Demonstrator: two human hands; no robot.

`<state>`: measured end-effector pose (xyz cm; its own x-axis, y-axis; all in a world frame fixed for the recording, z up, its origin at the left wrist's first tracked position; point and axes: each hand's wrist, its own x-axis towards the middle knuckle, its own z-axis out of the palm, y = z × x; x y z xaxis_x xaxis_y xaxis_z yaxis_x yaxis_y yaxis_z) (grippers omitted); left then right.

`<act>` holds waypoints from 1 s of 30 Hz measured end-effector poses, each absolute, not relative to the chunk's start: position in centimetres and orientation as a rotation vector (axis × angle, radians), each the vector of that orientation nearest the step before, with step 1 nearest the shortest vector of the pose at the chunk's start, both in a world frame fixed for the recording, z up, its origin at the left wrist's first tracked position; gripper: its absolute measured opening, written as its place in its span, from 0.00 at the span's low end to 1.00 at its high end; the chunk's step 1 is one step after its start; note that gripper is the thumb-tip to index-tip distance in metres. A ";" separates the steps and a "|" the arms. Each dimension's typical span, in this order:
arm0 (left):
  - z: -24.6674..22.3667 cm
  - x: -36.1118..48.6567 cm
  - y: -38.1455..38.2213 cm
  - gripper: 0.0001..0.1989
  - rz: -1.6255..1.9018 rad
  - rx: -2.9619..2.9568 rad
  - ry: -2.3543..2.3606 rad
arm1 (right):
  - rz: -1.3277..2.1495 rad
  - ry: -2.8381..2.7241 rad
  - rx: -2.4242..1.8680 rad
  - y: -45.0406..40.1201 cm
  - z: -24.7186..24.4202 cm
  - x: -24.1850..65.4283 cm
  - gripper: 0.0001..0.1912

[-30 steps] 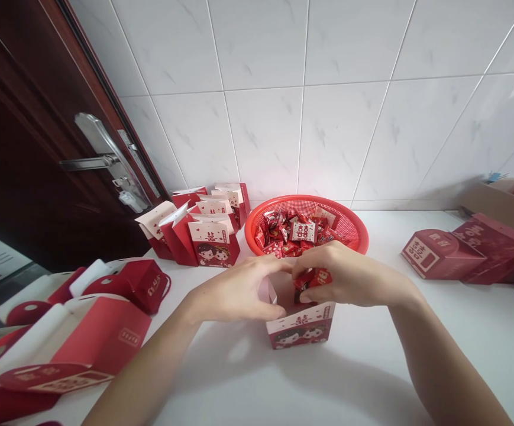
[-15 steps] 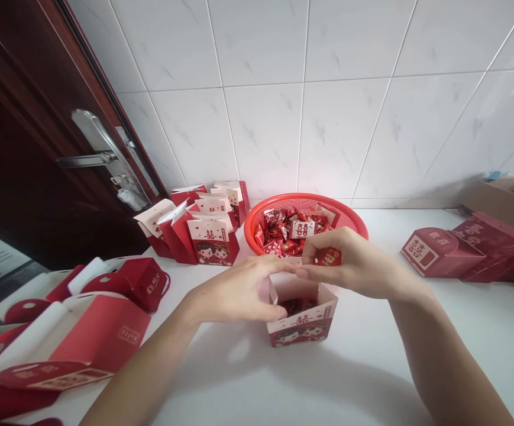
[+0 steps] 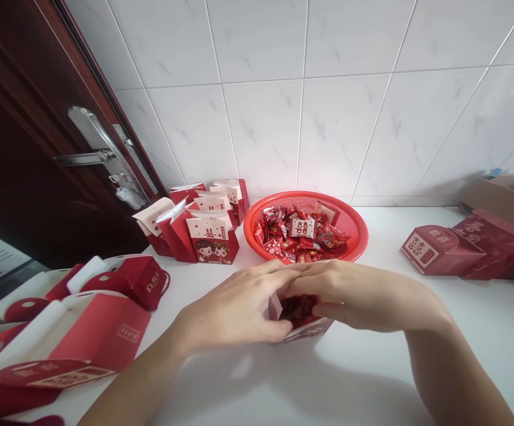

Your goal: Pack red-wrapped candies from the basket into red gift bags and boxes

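Note:
A small open paper gift box (image 3: 307, 332) stands on the white table, printed red and white, with red-wrapped candies (image 3: 298, 309) inside. My left hand (image 3: 239, 305) wraps round its left side, thumb on the near rim and fingers along the far rim. From the right, my right hand (image 3: 349, 293) curls down over the mouth of the box, its fingers reaching inside. Something red shows under these fingers, but whether they grip it is hidden. Just behind the hands sits a red plastic basket (image 3: 358, 228) holding many wrapped candies (image 3: 301, 228).
Several upright gift boxes (image 3: 212, 242) stand at the back left. Larger open red boxes (image 3: 101, 325) fill the left side. Dark red boxes (image 3: 443, 251) and a cardboard carton (image 3: 487, 195) are at the right. A tiled wall (image 3: 261, 136) and a door (image 3: 17, 130) bound the table.
My right hand has moved down and left into the box; the round red packet seen in it before is now hidden. My left hand keeps its hold on the box.

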<state>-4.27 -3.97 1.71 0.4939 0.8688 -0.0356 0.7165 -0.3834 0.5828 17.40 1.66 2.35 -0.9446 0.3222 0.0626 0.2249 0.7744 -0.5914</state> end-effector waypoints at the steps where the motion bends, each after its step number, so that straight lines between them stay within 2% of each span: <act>1: 1.7 -4.3 -4.0 0.29 0.370 2.202 1.310 | 0.867 -2.808 -0.444 1.5 2.5 17.6 0.23; 7: 1.6 -4.7 -3.5 0.33 0.426 2.309 1.173 | 0.596 -2.636 -0.722 1.4 3.7 19.8 0.11; 9: 1.3 -5.0 -3.0 0.31 0.474 2.311 1.135 | 0.490 -2.578 -0.806 1.8 3.9 20.5 0.10; 11: 0.9 -5.2 -2.5 0.25 0.523 2.267 1.164 | 0.421 -2.538 -0.870 2.4 3.8 21.1 0.15; 15: 0.6 -5.6 -1.6 0.19 0.686 2.114 1.277 | 0.479 -2.581 -0.959 3.8 3.3 21.6 0.39; 16: 0.7 -5.8 -1.4 0.18 0.741 2.073 1.295 | 0.533 -2.603 -0.954 4.1 3.2 21.5 0.43; 17: 0.8 -5.9 -1.2 0.17 0.804 2.039 1.310 | 0.604 -2.623 -0.928 4.3 3.1 21.4 0.42; 21: 1.1 -6.5 -0.1 0.08 1.141 1.898 1.286 | 0.928 -2.576 -0.713 5.0 3.0 20.1 0.24; 23: 1.0 -6.8 0.4 0.07 1.243 1.788 1.240 | 1.004 -2.469 -0.651 5.3 2.8 19.2 0.20; 30: 0.5 -6.8 1.0 0.22 1.230 1.707 1.107 | 1.230 -2.128 -0.581 6.9 1.2 18.1 0.20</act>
